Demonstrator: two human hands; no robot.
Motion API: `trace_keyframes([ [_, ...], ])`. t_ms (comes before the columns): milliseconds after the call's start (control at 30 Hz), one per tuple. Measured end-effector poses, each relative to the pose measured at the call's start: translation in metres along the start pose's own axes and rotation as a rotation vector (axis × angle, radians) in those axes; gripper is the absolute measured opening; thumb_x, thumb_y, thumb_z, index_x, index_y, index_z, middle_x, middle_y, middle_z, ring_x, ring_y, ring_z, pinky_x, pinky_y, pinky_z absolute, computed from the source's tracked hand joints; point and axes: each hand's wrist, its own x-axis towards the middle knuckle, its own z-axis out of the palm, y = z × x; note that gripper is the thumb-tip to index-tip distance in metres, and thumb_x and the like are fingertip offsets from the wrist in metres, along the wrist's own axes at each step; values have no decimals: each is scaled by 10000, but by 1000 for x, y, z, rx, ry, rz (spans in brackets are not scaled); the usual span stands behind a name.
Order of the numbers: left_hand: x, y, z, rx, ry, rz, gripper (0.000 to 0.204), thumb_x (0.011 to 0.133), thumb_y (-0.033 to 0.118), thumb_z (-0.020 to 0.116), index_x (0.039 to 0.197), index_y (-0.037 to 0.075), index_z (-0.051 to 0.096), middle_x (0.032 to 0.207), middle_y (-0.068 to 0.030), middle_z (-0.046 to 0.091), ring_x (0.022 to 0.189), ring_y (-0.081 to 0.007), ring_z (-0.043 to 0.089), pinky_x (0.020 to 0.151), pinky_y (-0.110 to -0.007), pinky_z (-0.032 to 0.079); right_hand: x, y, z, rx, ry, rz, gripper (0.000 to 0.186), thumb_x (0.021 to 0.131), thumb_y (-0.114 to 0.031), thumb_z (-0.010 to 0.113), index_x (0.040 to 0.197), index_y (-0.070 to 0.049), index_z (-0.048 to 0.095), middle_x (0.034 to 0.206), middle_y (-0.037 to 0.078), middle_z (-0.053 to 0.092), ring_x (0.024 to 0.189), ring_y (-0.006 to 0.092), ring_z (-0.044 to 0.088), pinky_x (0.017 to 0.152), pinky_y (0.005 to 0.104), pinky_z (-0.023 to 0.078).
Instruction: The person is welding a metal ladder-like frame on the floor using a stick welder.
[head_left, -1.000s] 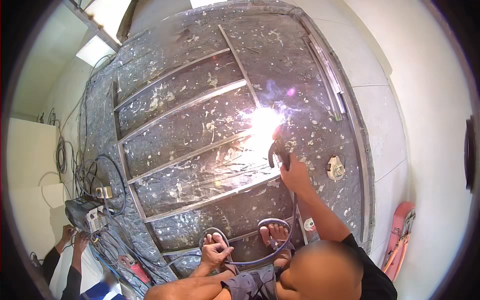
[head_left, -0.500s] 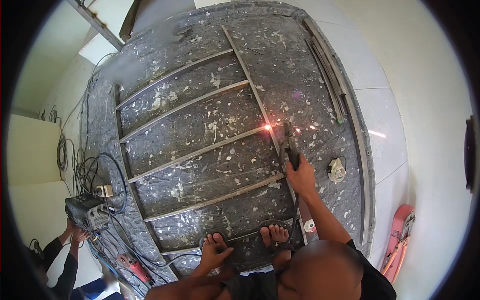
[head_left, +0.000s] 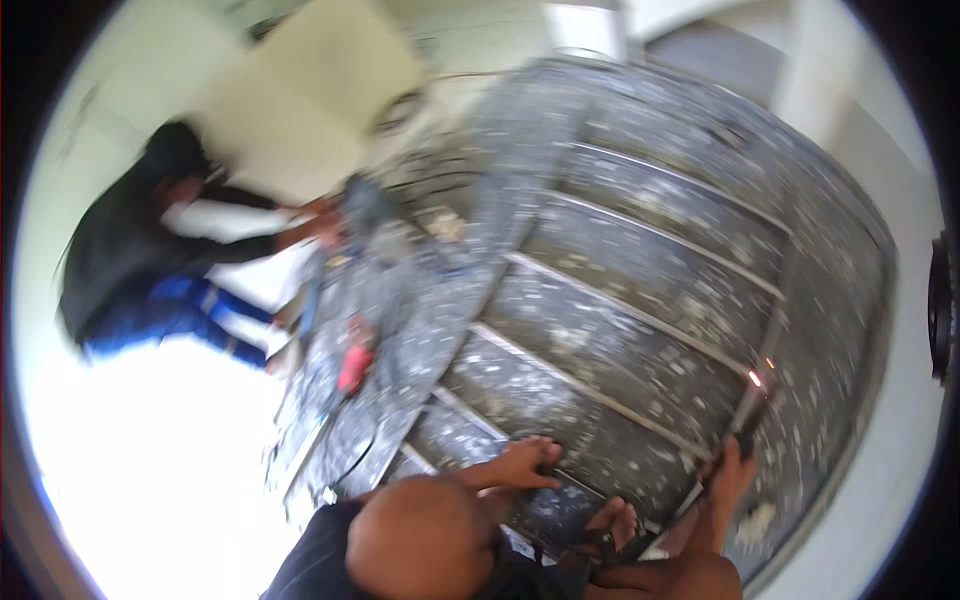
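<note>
A welded-looking metal frame [head_left: 590,389] with several crossbars lies on the floor in front of me. My right hand [head_left: 733,478] is wrapped round a dark electrode holder [head_left: 745,436] beside the frame's right side bar. Just beyond it, a small spot glows bright [head_left: 755,379] where a crossbar meets that bar. My left hand [head_left: 524,463] is near my left foot, its fingers stretched out and nothing seen in it. My right foot [head_left: 618,520] rests by the near end of the frame. Motion blur hides finer detail.
At left, a co-worker [head_left: 130,260] in a dark top bends toward a dark welding machine [head_left: 368,203], hands close to it. A red angle grinder [head_left: 355,366] and cables lie between us. A pale object [head_left: 757,521] sits right of my right hand. Speckled dark sheeting [head_left: 830,330] covers the floor.
My view has swung left, bringing more of the co-worker into sight and shifting the frame rightward in the picture. The glow looks smaller, with fewer sparks. My right hand still grips the electrode holder.
</note>
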Motion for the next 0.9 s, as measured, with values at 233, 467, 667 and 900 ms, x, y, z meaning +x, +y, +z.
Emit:
trace_keyframes([
  [233,-37,10,-20,9,-37,30,1057,692,553,733,1422,-55,270,1438,-303,314,1319,-444,344,1090,-496,266,-5,-7,41,-49,-294,0,169,899,-214,572,872,-67,494,578,25,452,386,135,435,333,304,362],
  [467,-67,77,-33,-52,-141,175,809,787,542,645,1374,53,377,1479,-254,281,1360,-398,294,1100,-473,259,-12,-51,68,-201,-299,-122,187,900,-218,589,925,-47,518,594,28,476,390,142,432,370,303,374],
  [667,-98,116,-85,549,177,-395,707,780,600,622,1290,120,526,1483,-235,281,1392,-395,221,1139,-472,169,-25,-97,99,-352,-445,-266,220,896,-209,611,995,-28,536,632,10,508,457,117,467,407,283,393],
  [900,-27,40,-103,117,125,-473,552,787,539,652,1142,116,644,1284,-191,538,1249,-359,456,1042,-477,351,-33,-157,158,-657,-554,-225,244,880,-163,606,1037,5,527,674,25,548,547,112,533,479,269,425],
])
